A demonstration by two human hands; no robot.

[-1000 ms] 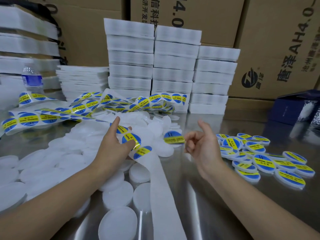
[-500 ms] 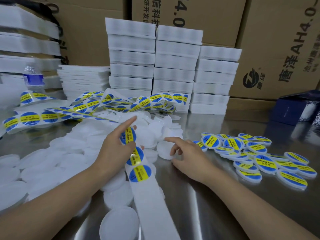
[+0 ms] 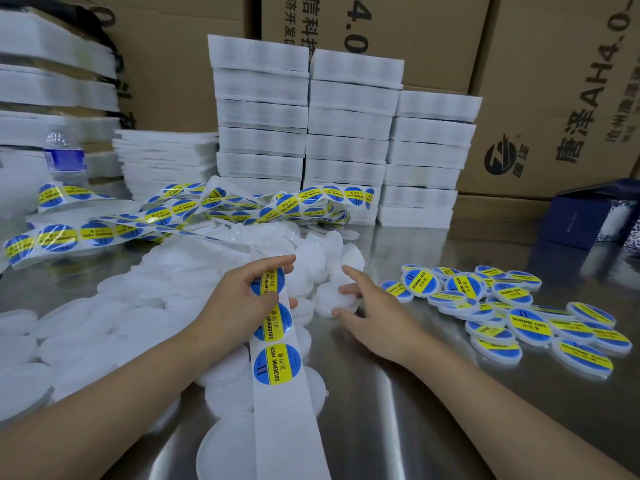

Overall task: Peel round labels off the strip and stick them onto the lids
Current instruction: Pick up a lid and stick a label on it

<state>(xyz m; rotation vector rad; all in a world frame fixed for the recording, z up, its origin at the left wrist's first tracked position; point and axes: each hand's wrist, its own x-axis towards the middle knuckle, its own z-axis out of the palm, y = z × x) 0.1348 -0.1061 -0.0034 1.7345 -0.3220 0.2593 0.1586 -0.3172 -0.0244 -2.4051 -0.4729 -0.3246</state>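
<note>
My left hand grips the white label strip, which carries round blue and yellow labels and runs down toward me. My right hand reaches with spread fingers over a bare white lid at the edge of the pile of white lids; its fingertips touch or hover over that lid, and it holds nothing. Several labelled lids lie in a heap to the right on the steel table.
More label strip lies tangled at the back left. Stacks of white foam trays stand behind, in front of cardboard boxes. A water bottle is at the far left, a dark blue box at the right.
A second ago my right hand held a labelled lid; it set that lid down on the right heap and has come back to a bare white lid. My left hand turned the strip upright.
</note>
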